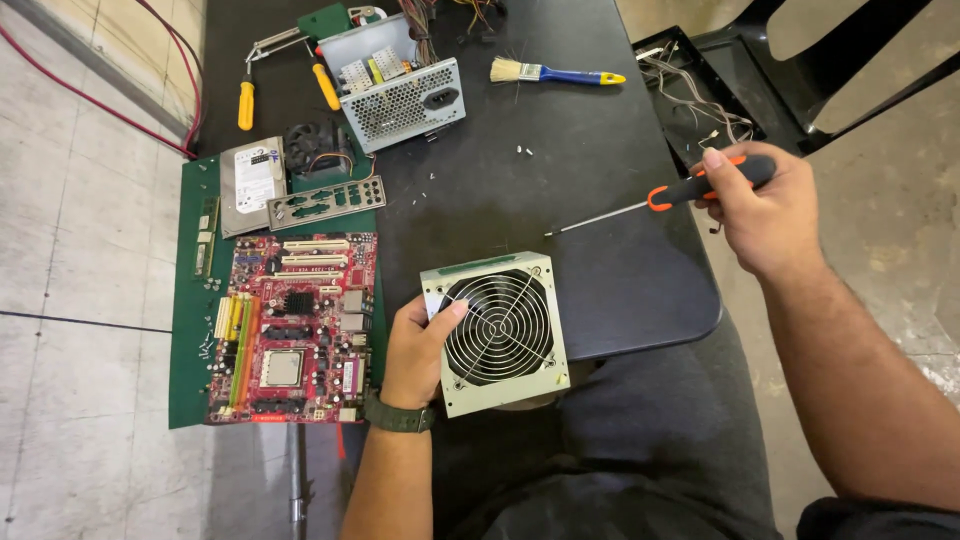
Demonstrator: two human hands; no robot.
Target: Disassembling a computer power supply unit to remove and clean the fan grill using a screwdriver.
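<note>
Beige metal fan box (497, 335) in left hand (415, 350); right hand (765, 205) holds slim screwdriver (650, 203).

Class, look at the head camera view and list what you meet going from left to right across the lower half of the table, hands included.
Green mat → red motherboard → left hand → power supply with round fan grille → screwdriver with orange and black handle → right hand.

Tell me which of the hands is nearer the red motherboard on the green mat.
Left. The left hand grips the grey fan-grilled power supply box just beside the red motherboard; the right hand holds the orange-handled screwdriver far across the table.
</note>
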